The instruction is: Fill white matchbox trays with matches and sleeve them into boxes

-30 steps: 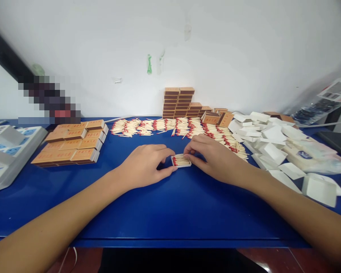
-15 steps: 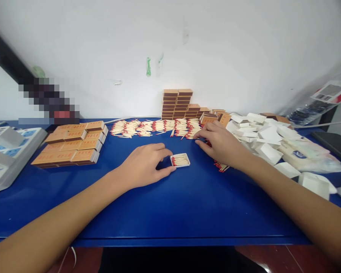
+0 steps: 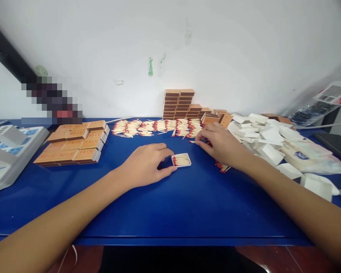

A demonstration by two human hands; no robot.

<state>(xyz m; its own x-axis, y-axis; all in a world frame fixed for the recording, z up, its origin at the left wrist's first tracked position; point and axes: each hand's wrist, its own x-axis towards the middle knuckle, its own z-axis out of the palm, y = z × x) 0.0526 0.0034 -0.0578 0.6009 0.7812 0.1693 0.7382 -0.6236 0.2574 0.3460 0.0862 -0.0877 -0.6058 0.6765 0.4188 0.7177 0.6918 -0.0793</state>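
Note:
A small white matchbox tray [image 3: 190, 163] lies on the blue table with a layer of red-headed matches [image 3: 182, 159] in it. My left hand [image 3: 149, 163] grips the tray's left end between thumb and fingers. Farther right, my right hand [image 3: 216, 142] pinches a match [image 3: 192, 141], its red head pointing left. Just beyond those fingertips is the right end of a long row of loose matches [image 3: 147, 127]. More matches [image 3: 223, 167] lie partly hidden under the right hand and wrist.
Orange matchboxes [image 3: 74, 146] are stacked at left beside a white power strip [image 3: 31, 151]. Other matchboxes [image 3: 179, 102] stand against the wall. Empty white trays [image 3: 261, 131] pile up at right, near a wipes pack [image 3: 309, 155] and a plastic bag [image 3: 309, 112].
A single match now shows between my right fingertips, drawn out at the near side of the row. My left hand still holds the tray. The view has shifted slightly.

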